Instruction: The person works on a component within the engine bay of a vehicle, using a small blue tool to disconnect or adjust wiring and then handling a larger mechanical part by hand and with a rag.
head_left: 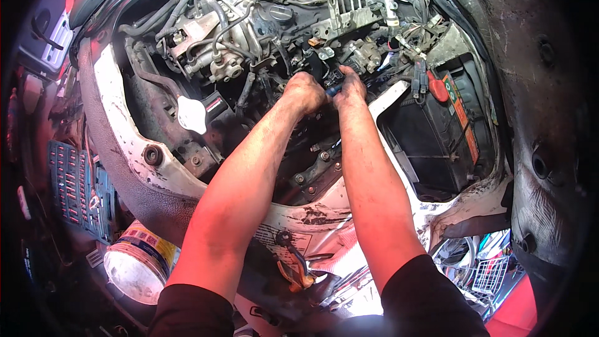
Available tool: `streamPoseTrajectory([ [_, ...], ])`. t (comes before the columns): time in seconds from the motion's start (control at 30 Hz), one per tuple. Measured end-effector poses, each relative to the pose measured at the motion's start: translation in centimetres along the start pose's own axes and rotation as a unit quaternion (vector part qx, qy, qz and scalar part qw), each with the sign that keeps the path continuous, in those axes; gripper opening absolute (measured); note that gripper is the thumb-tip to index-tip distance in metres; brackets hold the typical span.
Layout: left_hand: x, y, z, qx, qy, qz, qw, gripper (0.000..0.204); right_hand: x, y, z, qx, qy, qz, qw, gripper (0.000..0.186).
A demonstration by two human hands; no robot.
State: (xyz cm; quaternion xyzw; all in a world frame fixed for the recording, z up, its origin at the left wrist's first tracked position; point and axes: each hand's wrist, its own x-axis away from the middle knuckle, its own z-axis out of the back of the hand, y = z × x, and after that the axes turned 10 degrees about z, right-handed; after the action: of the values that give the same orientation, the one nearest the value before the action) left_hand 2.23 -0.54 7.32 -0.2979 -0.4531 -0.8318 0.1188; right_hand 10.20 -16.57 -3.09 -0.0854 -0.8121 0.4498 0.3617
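Both my arms reach into an open engine bay. My left hand (306, 92) is closed in a fist low in front of the engine (293, 19); what it grips is hidden. Close beside it on the right, my right hand (350, 87) has its fingers bent inward against a small black part (334, 77). Between the two hands shows a bit of a small blue piece (334, 91), too covered to name. Hoses, wires and metal brackets surround both hands.
A black battery (424, 134) with a red terminal cover (438, 89) sits in the right-hand opening. Orange-handled pliers (298, 274) lie on the near panel. At the left are a blue socket-set tray (78, 187) and a white bucket (134, 268). A wire basket (490, 274) stands lower right.
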Motion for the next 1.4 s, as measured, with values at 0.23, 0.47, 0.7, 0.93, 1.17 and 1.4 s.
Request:
streamPoseTrajectory([
  [0.23,0.2,-0.5,-0.5,0.132,-0.006,-0.009,0.991,0.026,2.1,0.1,-1.0,0.054,0.073,0.074,0.993,0.052],
  [0.47,-1.2,-0.7,-0.4,0.036,0.051,0.001,0.998,0.028,3.3,-0.4,-1.3,0.056,0.019,0.058,0.997,0.055],
  [0.7,0.0,-0.5,-0.3,0.086,0.037,-0.037,0.995,0.029,3.2,-0.2,-1.6,0.083,0.080,0.064,0.991,0.042],
  [0.93,-0.8,-0.3,0.2,0.003,-0.009,-0.040,0.999,0.037,1.4,0.5,-0.9,0.020,0.031,0.044,0.998,0.034],
  [1.17,0.8,0.0,-0.1,0.052,0.064,-0.060,0.995,0.026,1.3,0.2,-1.2,0.076,0.065,0.056,0.993,0.029],
  [1.4,-1.5,-1.0,0.3,0.069,-0.029,-0.018,0.997,0.035,1.4,1.1,-1.4,-0.006,0.009,0.023,1.000,0.024],
])
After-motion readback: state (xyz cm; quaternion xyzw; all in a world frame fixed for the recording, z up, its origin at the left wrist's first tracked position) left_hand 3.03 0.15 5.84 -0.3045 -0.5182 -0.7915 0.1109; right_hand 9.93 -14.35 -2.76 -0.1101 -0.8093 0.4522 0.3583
